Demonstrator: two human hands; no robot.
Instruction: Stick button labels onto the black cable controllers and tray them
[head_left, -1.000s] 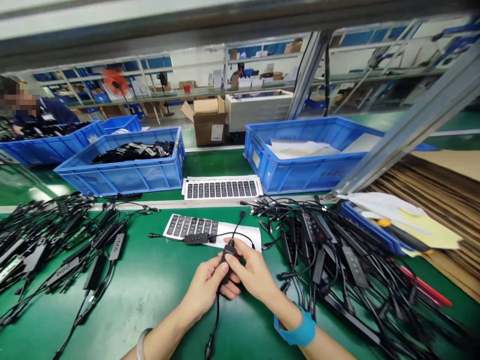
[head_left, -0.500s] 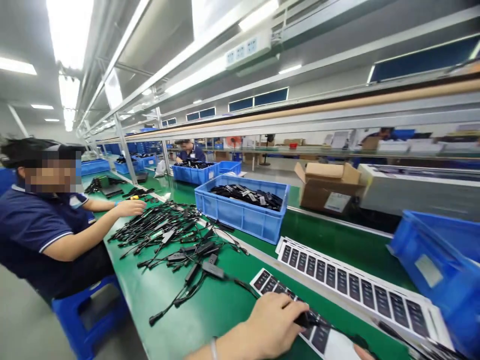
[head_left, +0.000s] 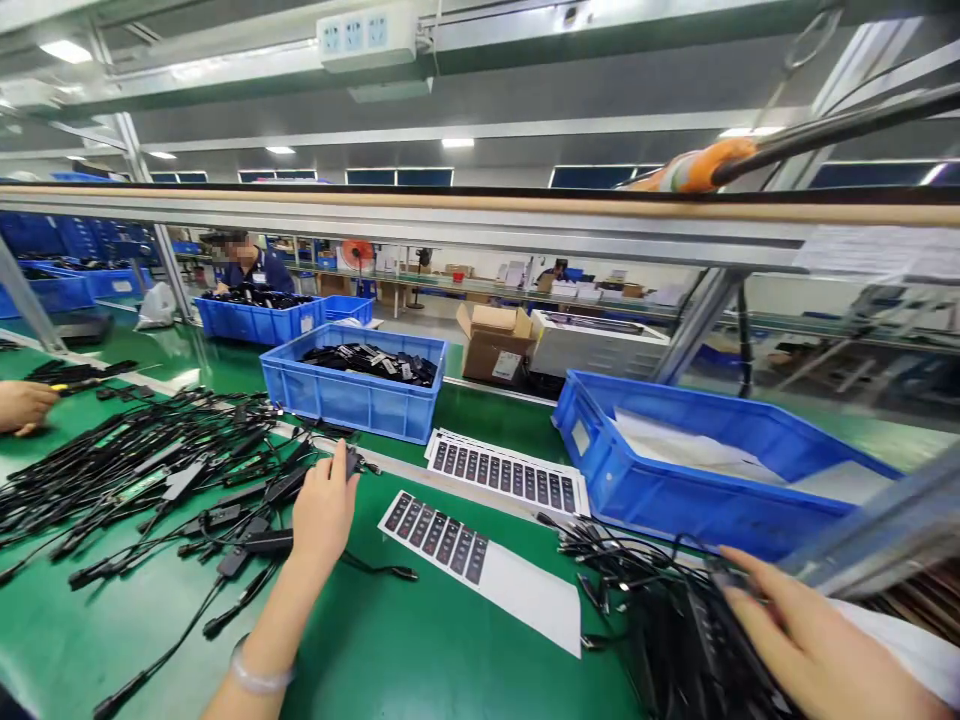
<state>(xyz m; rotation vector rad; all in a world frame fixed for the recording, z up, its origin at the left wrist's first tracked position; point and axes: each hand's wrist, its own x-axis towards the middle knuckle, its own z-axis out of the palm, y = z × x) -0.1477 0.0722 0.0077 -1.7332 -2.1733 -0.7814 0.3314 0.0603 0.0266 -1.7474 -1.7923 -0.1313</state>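
Note:
My left hand [head_left: 324,505] reaches over the near side of a pile of black cables [head_left: 172,470]. Its thumb and forefinger close about a small black cable box [head_left: 352,461], partly hidden by the fingers. At the lower right my right hand [head_left: 817,635], smeared by motion, lies over a second heap of black cables [head_left: 675,640]. A dark cable box [head_left: 726,577] shows between its thumb and fingers. Between the hands a label sheet [head_left: 529,595] lies flat, dark labels at its left part, bare white backing at its right.
More label sheets [head_left: 510,477] lie behind. A blue bin [head_left: 352,400] holds black parts; another blue bin [head_left: 697,500] at right holds white sheets. A co-worker's hand [head_left: 26,405] is at the far left. A metal post [head_left: 885,530] slants at right.
The view has swung right. My left hand has left the label sheet and moved over to the cable pile. My right hand, barely visible before, now shows at the right-hand heap.

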